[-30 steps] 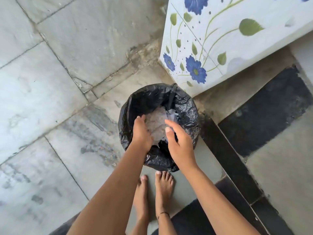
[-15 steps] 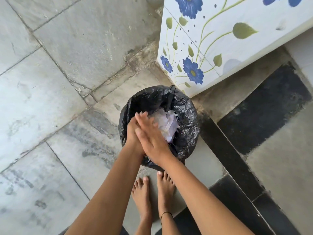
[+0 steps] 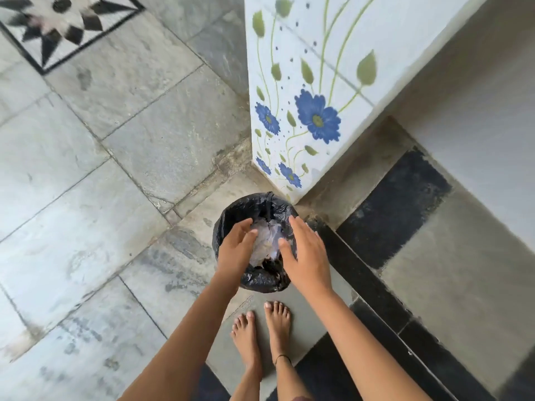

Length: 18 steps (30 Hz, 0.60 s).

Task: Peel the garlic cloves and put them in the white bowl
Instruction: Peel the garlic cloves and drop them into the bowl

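Above the small bin lined with black plastic [image 3: 260, 280], I see the left hand [image 3: 236, 250] and right hand [image 3: 309, 256] open-fingered, holding nothing.

Shot from a single head-worn wide-angle view, high above the floor [image 3: 139, 175] and tilted steeply down. Closest in, at 6 o'clock, bare feet [image 3: 276, 319]; just past them at centre, left hand [image 3: 236, 250] and right hand [image 3: 308, 256] over a black-lined bin [image 3: 260, 280]. Farther out, flowered wall [image 3: 318, 117] at 1 o'clock, star tile [image 3: 58, 21] at 11 o'clock, blurred in the frame's far corner.
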Each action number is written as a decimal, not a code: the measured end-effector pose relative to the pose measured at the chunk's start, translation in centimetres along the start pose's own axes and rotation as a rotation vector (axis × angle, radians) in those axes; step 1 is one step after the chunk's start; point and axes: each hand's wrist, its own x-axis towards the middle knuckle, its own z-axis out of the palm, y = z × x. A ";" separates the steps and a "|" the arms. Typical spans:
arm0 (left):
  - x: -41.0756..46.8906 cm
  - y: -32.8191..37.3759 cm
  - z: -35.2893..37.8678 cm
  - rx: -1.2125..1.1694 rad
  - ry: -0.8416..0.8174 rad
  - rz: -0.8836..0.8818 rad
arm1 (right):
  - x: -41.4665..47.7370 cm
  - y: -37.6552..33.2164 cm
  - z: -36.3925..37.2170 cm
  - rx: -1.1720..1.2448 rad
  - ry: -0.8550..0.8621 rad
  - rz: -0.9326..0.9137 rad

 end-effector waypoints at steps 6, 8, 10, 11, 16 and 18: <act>-14.8 10.3 -0.9 0.456 0.013 0.427 | -9.7 -6.7 -14.2 -0.047 0.275 -0.059; -19.5 13.1 -0.7 0.515 -0.011 0.568 | -13.7 -8.0 -17.8 -0.064 0.362 -0.053; -23.5 15.2 -0.4 0.542 -0.040 0.669 | -17.3 -8.8 -20.4 -0.061 0.469 -0.053; -25.6 16.4 -0.1 0.544 -0.056 0.739 | -19.3 -9.1 -21.7 -0.069 0.541 -0.052; -33.2 20.9 3.2 0.587 -0.167 1.036 | -27.9 -8.7 -28.2 -0.135 0.822 0.021; -35.8 22.6 5.7 0.598 -0.209 1.136 | -31.0 -7.5 -31.1 -0.151 0.922 0.081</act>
